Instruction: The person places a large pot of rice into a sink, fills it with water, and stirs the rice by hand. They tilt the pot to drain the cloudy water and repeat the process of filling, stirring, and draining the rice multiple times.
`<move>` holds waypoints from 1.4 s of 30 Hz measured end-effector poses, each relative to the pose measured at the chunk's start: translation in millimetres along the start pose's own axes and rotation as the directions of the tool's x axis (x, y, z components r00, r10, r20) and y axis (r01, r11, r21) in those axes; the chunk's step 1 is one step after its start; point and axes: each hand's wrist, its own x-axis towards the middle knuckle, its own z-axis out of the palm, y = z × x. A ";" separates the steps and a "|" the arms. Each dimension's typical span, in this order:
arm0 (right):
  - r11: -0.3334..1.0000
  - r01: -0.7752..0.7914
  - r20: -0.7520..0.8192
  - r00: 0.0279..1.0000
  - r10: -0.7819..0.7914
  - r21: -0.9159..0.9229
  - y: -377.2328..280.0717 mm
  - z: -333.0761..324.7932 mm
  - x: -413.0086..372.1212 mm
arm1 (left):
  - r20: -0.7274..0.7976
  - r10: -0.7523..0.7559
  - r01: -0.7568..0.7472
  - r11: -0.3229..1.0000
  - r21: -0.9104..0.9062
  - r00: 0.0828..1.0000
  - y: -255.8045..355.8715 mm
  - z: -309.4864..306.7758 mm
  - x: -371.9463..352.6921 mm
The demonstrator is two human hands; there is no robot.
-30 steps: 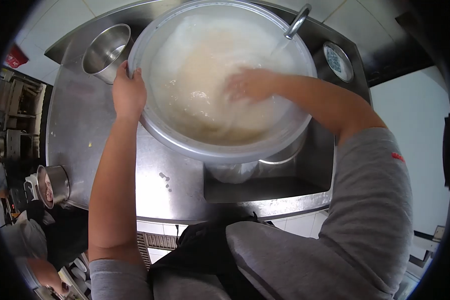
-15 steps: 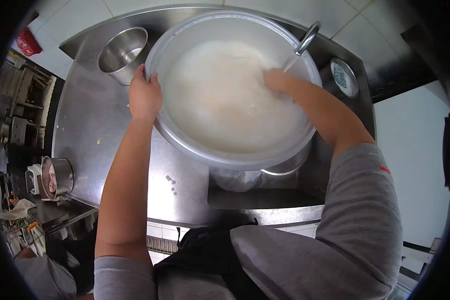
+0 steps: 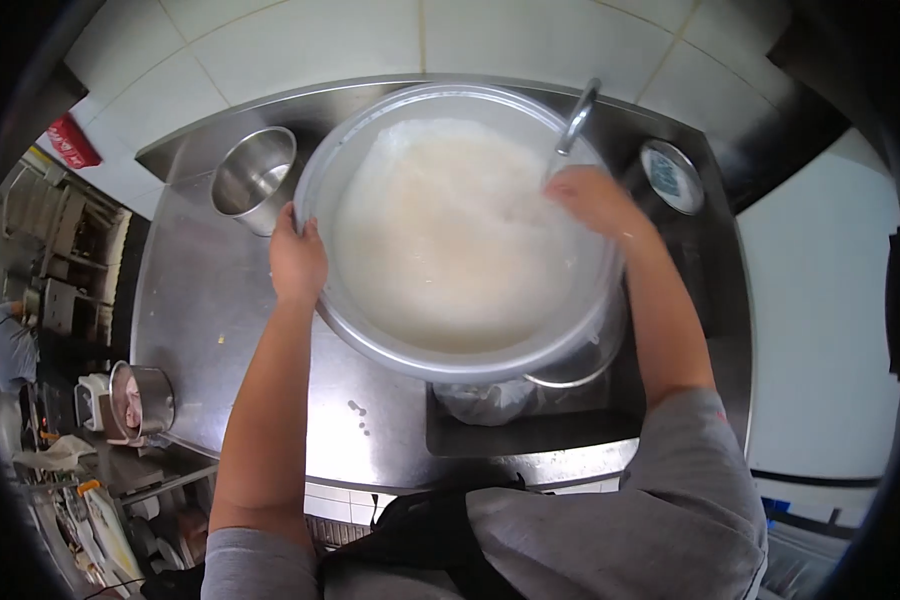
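A wide metal basin [image 3: 460,361] of cloudy, whitish liquid [image 3: 440,250] sits partly over the sink [image 3: 455,437] and partly on the steel table [image 3: 195,300], beneath the tap [image 3: 580,115]. That placing probably lets the tap's water fall inside it and any spill drain away.

The left hand [image 3: 298,258] grips the basin's left rim, likely to steady so broad and heavy a load. The right hand [image 3: 592,200] is over the basin's right side, close by the tap's mouth, its fingers bent; blur hides whether they close on anything.

A steel pot [image 3: 255,180] stands just beside the basin on the left, apparently set aside within reach. Under the basin's near edge, a clear plastic bag [image 3: 485,400] lies in the sink. To the right is a metal dish [image 3: 672,178] with something bluish in it.
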 end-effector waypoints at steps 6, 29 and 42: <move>0.819 -0.286 -0.499 0.678 0.539 0.497 211.8 39.7 31.6 | 0.043 -0.036 0.035 0.999 0.014 0.998 4.6 -1.0 -0.8; 0.284 -0.506 0.218 0.720 0.659 0.814 167.7 47.7 14.9 | 0.051 -0.069 0.067 0.997 0.034 0.996 10.7 -3.4 -2.2; 0.026 -0.080 0.043 0.746 0.664 0.996 -2.9 38.8 -113.2 | 0.012 -0.055 0.055 0.997 -0.055 0.998 -10.3 -25.6 -52.9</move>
